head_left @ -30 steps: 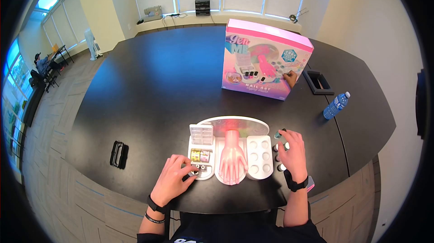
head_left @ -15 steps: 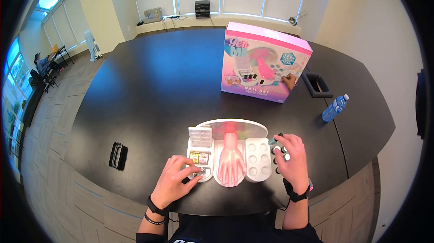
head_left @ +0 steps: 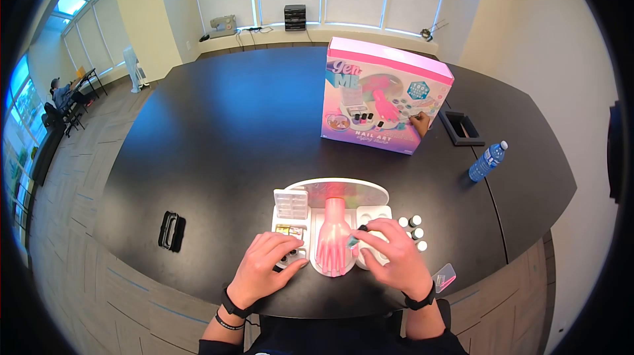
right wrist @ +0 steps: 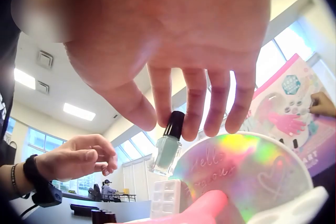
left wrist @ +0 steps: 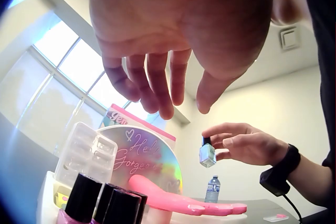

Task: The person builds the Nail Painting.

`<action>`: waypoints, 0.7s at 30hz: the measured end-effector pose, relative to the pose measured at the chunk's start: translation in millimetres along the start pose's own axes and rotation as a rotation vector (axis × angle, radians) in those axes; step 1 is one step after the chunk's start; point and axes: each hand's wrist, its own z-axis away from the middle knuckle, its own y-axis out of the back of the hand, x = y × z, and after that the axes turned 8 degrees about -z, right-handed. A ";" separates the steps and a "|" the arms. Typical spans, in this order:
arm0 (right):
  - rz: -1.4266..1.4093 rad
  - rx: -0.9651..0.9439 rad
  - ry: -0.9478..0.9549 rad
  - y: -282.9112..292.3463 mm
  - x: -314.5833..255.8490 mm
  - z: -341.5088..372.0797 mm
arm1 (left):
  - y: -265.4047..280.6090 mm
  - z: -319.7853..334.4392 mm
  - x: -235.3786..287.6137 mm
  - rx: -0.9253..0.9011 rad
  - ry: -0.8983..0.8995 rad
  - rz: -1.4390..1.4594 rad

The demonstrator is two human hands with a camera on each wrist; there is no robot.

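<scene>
My right hand (head_left: 398, 259) pinches the black cap of a teal nail polish bottle (right wrist: 167, 153), holding it in the air beside the pink model hand (head_left: 335, 239). That model hand lies palm down in the middle of the white tray stand, before a shiny mirror panel (right wrist: 239, 171). My left hand (head_left: 265, 268) hovers over the stand's left part, fingers loosely bent and nothing between them. Black-capped bottles (left wrist: 84, 198) stand just below it. Two decorated rolls (head_left: 289, 230) lie behind that hand, near an upright clear compartment case (head_left: 291, 204).
Several bottles (head_left: 416, 221) stand right of the stand, with a small clear packet (head_left: 444, 277) nearer me. A black case (head_left: 172, 231) lies at left. Behind are a large pink box (head_left: 386, 101), a water bottle (head_left: 488, 161) and a table socket opening (head_left: 462, 128).
My right hand has carried the teal bottle leftward from the group of bottles to beside the model hand. My left hand's fingers have drawn back from the small bottles and spread a little.
</scene>
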 end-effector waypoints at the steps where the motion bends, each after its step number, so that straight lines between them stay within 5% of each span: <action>1: -0.015 -0.018 0.030 -2.6 -1.8 -1.0 | -0.2 -1.2 1.9 -0.007 -0.001 0.014; 21: -0.140 -0.193 0.150 -33.5 -22.6 -5.5 | -9.4 -6.4 8.4 -0.089 -0.028 0.096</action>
